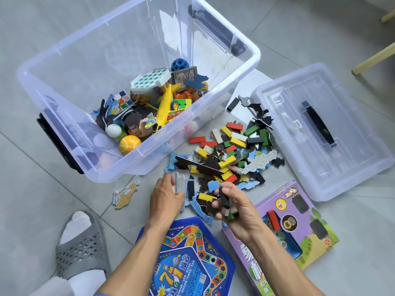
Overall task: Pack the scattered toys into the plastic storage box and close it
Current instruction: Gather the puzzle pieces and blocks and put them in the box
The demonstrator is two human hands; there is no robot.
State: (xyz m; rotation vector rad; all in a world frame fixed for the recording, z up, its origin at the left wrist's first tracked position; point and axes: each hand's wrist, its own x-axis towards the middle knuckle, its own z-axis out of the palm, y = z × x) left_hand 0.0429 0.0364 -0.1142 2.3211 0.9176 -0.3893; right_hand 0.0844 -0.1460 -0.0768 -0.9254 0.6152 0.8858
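From where I watch, the biggest thing is the plastic storage box [64, 86], open on the grey tiled floor [32, 178], upper left. It already holds toys: a yellow plane [165, 103], a teal hexagonal tray [149, 79], a blue holed ball [180, 64], cube puzzles, and a yellow ball [129, 144] near its front wall. Its lid [320, 133] lies flat to the right, apart from the box, black handle up.

Between box and lid spreads the pile of scattered toys [233, 150]: coloured wooden blocks mixed with flat puzzle pieces. One loose puzzle piece [125, 194] lies alone to the left.

Both forearms reach forward from the bottom edge. My left hand [165, 197] rests at the pile's near edge, fingers fairly straight against flat pieces, palm down. My right hand [234, 206] is raised slightly, fingers curled around a handful of blocks and pieces.

Under the arms lie a blue board game [192, 259] and a purple game box [299, 227]. A foot in a grey slipper [82, 246] stands lower left; pale wooden furniture legs [374, 58] show upper right.
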